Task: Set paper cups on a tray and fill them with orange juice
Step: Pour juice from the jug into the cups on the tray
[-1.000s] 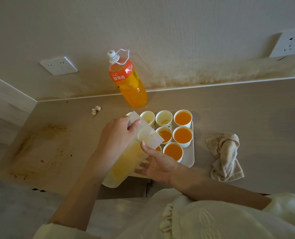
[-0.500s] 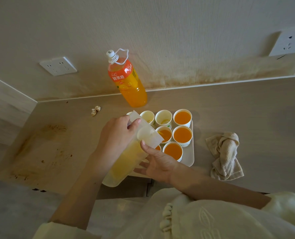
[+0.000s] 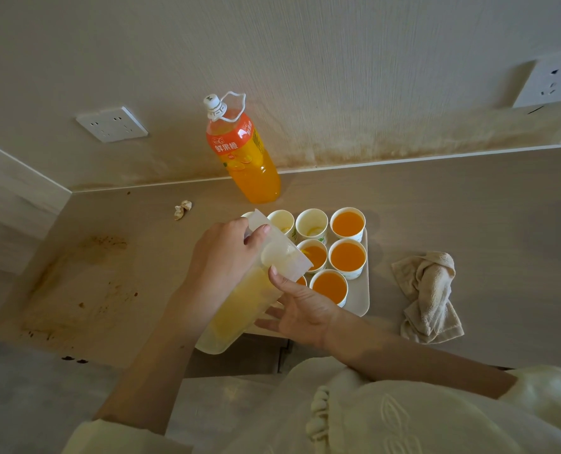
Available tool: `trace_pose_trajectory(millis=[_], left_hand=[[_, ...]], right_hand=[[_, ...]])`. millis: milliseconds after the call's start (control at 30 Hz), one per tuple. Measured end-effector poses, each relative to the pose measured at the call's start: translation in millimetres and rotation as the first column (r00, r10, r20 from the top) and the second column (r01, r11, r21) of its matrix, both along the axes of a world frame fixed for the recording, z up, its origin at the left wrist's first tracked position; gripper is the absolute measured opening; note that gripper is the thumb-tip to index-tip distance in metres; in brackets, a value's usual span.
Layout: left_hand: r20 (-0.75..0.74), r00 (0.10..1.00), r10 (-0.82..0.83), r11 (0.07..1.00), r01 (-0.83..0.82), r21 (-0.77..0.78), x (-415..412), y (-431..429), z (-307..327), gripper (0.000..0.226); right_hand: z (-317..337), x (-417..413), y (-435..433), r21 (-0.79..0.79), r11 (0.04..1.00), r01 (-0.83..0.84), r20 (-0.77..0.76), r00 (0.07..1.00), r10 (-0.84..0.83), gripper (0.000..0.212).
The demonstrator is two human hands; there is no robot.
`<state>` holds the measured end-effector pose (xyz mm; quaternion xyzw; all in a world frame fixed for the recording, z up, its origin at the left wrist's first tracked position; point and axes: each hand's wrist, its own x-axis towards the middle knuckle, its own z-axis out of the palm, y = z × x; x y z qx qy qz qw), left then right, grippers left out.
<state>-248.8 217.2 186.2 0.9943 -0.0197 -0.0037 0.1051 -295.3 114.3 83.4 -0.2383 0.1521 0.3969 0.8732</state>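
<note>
Visibly stained countertop (image 3: 85, 290) bears the tray (image 3: 359, 299) — beige wall (image 3: 338, 77), socket (image 3: 112, 124) behind.

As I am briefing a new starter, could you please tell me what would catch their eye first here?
First the translucent plastic pitcher of orange juice, tilted over the white paper cups on the pale tray at centre, gripped by the left hand and steadied by the right hand. Next, the tall orange juice bottle standing by the wall behind, and the crumpled beige cloth right of the tray.

Stained beige counter (image 3: 469, 204) carries juice bottle (image 3: 249, 158) upper centre; tray (image 3: 364, 290) centre; crumpled cloth (image 3: 431, 296) right; paper scrap (image 3: 182, 209) left.
</note>
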Motion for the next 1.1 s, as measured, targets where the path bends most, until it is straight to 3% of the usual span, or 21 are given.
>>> trace_pose_trajectory(millis=[667, 733, 867, 1100], left_hand=[[-0.008, 1.0, 0.008, 1.0, -0.008, 0.021, 1.0, -0.5, -2.3, 0.048], [-0.006, 1.0, 0.004, 1.0, -0.004, 0.026, 0.8, -0.8, -1.7, 0.048], [-0.007, 1.0, 0.004, 1.0, -0.004, 0.031, 1.6, 0.0, -1.9, 0.048], [0.007, 1.0, -0.003, 1.0, 0.003, 0.015, 2.5, 1.6, -3.2, 0.048]], right_hand=[[-1.5, -1.4, 0.1, 0.002, 1.0, -0.008, -0.048, 0.999, 0.008, 0.11], [-1.8, -1.4, -0.6, 0.004, 1.0, -0.008, -0.057, 0.998, 0.008, 0.104], [-3.0, -1.5, -2.6, 0.002, 1.0, -0.004, -0.06, 0.998, 0.004, 0.069], [-5.7, -0.2, -1.7, -0.004, 1.0, -0.006, -0.049, 0.999, 0.006, 0.075]])
